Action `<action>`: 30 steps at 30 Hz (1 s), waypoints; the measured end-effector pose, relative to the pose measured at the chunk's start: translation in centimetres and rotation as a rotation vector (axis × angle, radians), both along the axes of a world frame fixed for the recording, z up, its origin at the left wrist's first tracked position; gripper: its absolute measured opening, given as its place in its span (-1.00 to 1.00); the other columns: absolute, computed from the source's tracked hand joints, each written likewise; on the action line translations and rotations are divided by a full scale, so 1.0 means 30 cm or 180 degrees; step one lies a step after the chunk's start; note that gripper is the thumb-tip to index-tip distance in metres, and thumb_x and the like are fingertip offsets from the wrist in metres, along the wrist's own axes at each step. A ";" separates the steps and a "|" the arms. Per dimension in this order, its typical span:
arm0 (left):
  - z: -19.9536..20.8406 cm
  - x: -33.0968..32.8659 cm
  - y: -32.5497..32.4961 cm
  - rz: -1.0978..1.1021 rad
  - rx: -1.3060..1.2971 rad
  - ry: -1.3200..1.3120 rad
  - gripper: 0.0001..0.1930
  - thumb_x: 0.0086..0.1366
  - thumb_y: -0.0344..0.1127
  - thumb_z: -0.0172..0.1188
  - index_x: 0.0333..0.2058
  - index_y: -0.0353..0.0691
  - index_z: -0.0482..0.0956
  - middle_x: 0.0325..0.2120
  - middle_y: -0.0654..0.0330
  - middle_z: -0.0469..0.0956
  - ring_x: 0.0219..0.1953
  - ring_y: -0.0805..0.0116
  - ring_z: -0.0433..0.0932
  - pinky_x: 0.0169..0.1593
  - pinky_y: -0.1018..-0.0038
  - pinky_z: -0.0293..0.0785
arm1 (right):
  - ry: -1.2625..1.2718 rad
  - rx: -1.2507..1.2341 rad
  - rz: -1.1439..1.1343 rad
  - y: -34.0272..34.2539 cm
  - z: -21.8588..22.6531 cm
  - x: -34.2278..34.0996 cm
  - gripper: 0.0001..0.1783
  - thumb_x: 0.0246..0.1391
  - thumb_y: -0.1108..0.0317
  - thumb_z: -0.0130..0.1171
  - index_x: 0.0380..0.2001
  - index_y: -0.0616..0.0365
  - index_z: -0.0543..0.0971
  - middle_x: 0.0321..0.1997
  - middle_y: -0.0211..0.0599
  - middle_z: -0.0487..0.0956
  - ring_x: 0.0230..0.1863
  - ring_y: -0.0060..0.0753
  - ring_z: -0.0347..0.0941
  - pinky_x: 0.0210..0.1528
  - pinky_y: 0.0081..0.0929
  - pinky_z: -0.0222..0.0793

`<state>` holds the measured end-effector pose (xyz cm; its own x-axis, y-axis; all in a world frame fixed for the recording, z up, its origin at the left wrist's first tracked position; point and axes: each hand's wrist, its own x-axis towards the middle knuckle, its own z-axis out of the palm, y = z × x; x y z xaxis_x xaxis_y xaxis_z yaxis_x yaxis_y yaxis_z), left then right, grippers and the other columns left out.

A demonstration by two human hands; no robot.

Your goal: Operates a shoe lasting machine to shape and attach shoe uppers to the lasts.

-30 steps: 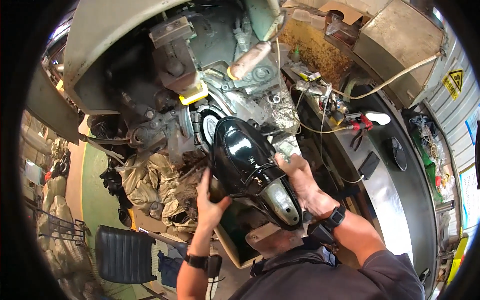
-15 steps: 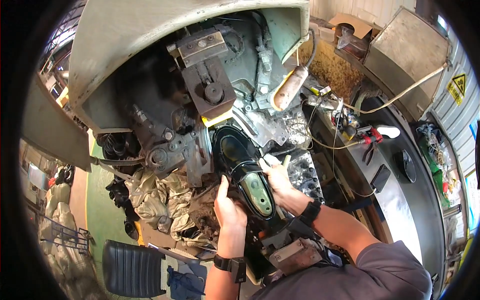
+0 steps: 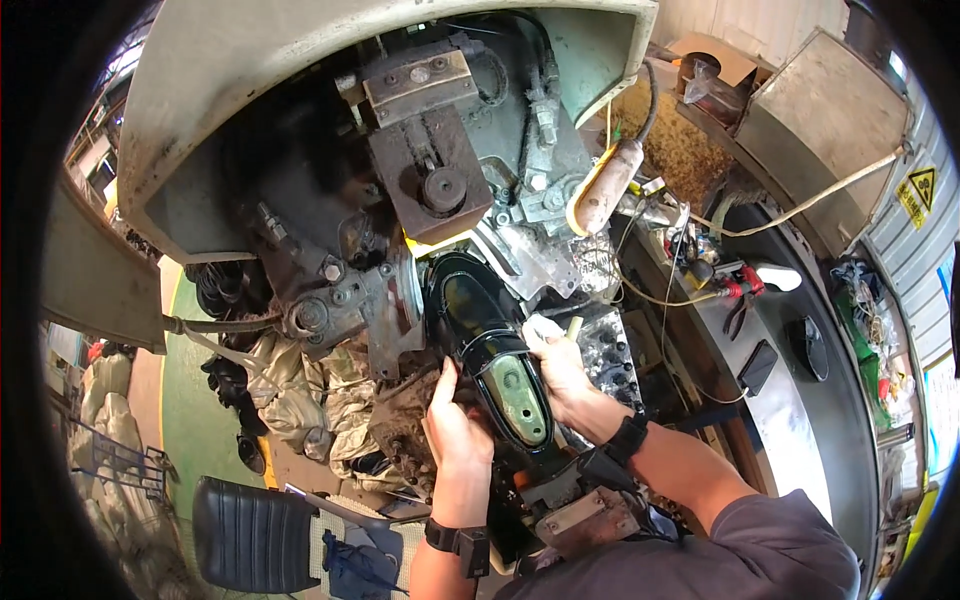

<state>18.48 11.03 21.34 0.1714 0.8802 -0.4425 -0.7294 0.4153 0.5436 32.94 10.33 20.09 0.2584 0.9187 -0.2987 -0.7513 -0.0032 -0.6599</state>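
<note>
Right hand [image 3: 556, 366] pinches the shoe [image 3: 472, 308] at 3 o'clock; left hand [image 3: 458, 428] touches 8 o'clock, closure unclear; uneven support might skew it.

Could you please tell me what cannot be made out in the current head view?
In the head view:
Shoe: its underside faces away from the camera; whether its toe touches the block cannot be told from above.
Left hand: fingertips out of sight, seemingly behind the shoe.
Hood: parts inside are lost in deep shadow.
Left forearm: cut off by the lower edge.
</note>
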 end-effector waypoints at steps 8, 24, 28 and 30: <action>0.025 0.016 -0.006 0.0017 -0.0046 -0.0029 -0.72 0.43 -0.12 0.12 -0.11 -0.20 0.62 -0.25 0.21 0.67 -0.25 0.35 0.63 -0.13 0.42 0.54 | 0.0119 -0.0180 -0.0005 -0.007 0.028 -0.008 -0.82 0.33 0.31 0.14 -0.09 0.15 0.50 -0.28 -0.40 0.58 -0.30 -0.52 0.50 -0.20 -0.48 0.50; -0.202 0.055 0.042 0.0562 0.0151 0.0177 -0.60 0.49 -0.09 0.04 -0.01 -0.35 0.57 -0.07 0.12 0.63 -0.09 0.24 0.59 0.06 0.31 0.50 | 0.0338 -0.0132 0.0105 0.054 -0.141 0.008 -0.86 0.32 0.31 0.16 -0.18 0.14 0.59 -0.29 -0.46 0.60 -0.30 -0.54 0.50 -0.16 -0.51 0.47; -0.237 0.077 0.045 0.0775 0.0452 0.0541 -0.60 0.49 -0.12 0.08 -0.07 -0.43 0.58 -0.11 0.16 0.63 -0.12 0.37 0.57 0.01 0.40 0.48 | 0.0137 0.0057 0.0174 0.061 -0.173 0.021 -0.76 0.32 0.28 0.17 -0.05 0.17 0.56 -0.21 -0.44 0.62 -0.27 -0.57 0.53 -0.16 -0.53 0.49; -0.257 0.082 0.046 0.0839 0.0531 0.0516 -0.61 0.49 -0.11 0.09 -0.09 -0.41 0.59 -0.14 0.18 0.63 -0.15 0.39 0.57 -0.02 0.42 0.49 | 0.0235 0.0302 0.0198 0.068 -0.198 0.015 -0.72 0.32 0.29 0.17 0.01 0.18 0.53 -0.18 -0.42 0.63 -0.25 -0.55 0.55 -0.19 -0.51 0.53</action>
